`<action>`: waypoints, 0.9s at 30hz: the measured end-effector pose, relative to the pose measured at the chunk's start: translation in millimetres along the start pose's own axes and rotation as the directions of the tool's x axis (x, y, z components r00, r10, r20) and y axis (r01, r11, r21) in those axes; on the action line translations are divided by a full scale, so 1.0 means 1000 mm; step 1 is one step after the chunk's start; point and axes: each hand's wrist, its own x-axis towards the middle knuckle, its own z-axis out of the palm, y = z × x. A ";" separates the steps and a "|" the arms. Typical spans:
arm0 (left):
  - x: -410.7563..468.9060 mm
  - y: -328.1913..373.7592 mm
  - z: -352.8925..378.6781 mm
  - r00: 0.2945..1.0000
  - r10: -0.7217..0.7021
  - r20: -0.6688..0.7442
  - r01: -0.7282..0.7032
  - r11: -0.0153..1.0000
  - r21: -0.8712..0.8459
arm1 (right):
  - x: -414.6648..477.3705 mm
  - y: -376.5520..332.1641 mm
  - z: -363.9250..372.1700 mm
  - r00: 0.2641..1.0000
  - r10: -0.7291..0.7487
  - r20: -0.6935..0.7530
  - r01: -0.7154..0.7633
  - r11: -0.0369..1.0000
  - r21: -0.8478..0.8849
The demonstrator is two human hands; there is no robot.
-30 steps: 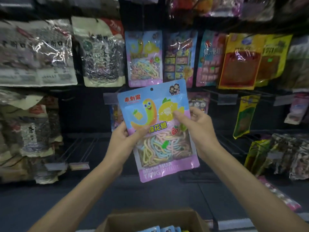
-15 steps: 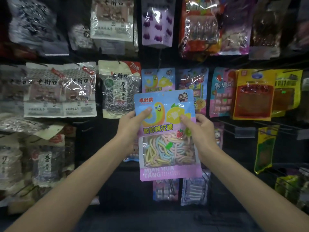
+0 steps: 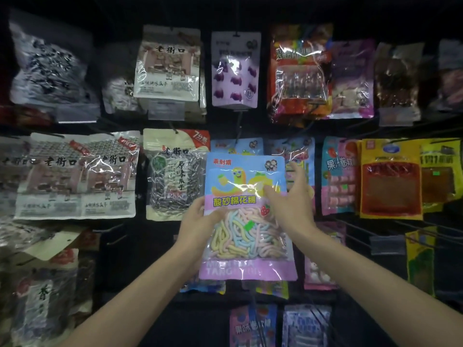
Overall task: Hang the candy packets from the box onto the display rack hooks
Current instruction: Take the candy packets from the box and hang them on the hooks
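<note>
Candy packet sits upright at the centre of the frame, in front of the display rack, covering most of a matching packet hanging just behind it. My left hand grips its left edge, thumb on the front. My right hand is at the right edge, fingers spread and thumb on the front. Whether it actually pinches, I cannot tell.
</note>
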 end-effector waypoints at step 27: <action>0.065 0.037 0.018 0.994 0.100 -0.040 -0.098 0.995 0.031 | 0.074 -0.028 0.035 0.970 -0.235 0.064 0.243 0.923 -0.298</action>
